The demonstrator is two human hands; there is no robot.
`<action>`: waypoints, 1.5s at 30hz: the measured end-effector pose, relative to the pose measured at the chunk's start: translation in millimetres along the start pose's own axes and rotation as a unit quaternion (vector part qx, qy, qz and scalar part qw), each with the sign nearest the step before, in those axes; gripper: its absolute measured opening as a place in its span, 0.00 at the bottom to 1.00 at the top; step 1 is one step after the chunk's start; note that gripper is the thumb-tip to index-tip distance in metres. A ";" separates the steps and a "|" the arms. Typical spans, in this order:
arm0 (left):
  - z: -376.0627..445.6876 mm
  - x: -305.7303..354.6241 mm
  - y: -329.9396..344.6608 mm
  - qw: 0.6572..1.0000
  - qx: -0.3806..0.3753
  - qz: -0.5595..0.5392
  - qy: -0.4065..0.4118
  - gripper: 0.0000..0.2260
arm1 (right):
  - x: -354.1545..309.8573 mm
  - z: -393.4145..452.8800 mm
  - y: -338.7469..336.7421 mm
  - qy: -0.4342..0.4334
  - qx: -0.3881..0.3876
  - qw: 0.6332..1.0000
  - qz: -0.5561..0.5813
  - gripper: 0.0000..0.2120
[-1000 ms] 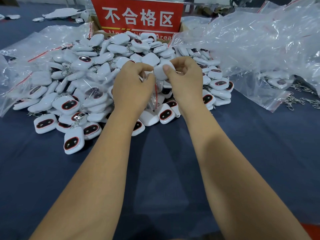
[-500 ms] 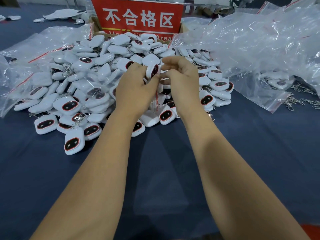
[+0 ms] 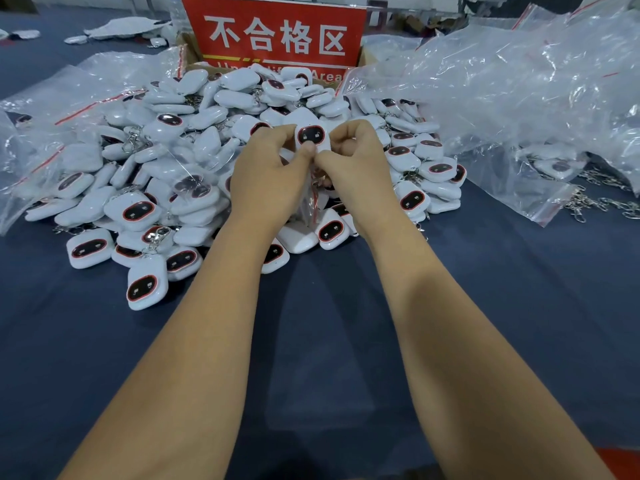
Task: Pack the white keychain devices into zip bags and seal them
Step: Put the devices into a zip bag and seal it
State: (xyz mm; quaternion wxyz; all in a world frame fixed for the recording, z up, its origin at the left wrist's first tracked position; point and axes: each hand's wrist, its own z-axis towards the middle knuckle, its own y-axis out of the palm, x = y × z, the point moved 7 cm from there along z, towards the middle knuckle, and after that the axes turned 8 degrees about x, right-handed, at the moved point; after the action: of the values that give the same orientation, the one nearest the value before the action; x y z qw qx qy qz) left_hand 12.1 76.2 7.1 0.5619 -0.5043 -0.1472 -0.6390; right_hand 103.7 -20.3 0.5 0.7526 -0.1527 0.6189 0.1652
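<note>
A white keychain device with a dark, red-rimmed face is held upright above the pile, face toward me. My left hand pinches its left side and my right hand pinches its right side. A small clear zip bag with a red strip hangs below between my palms, mostly hidden. A big heap of white devices covers the dark blue table behind and to the left of my hands.
A red sign with white characters stands behind the heap. Crumpled clear zip bags pile up at the right, with loose metal keychain clasps under them. More clear bags lie at the left.
The device between my fingers has turned from showing its plain white back to showing its dark face. Both hands have stayed close together above the pile.
</note>
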 end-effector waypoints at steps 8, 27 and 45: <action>-1.9 3.8 0.8 1.000 -0.017 -0.011 0.009 0.12 | -1.3 -2.8 5.1 -0.018 -0.037 0.999 0.007 0.13; -2.0 1.1 1.2 1.000 -0.007 -0.016 -0.006 0.08 | 0.9 -0.9 4.2 0.005 -0.034 0.999 0.032 0.13; -0.4 -3.7 3.2 1.000 -0.006 0.004 -0.004 0.02 | 0.4 -2.5 8.0 -0.015 -0.040 0.998 0.042 0.09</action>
State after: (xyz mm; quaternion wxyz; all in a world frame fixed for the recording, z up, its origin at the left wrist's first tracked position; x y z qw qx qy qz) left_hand 14.1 77.0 2.7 0.5607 -0.5111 -0.1437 -0.6354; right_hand 98.1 -14.1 -0.5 0.7474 -0.1542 0.6064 0.2233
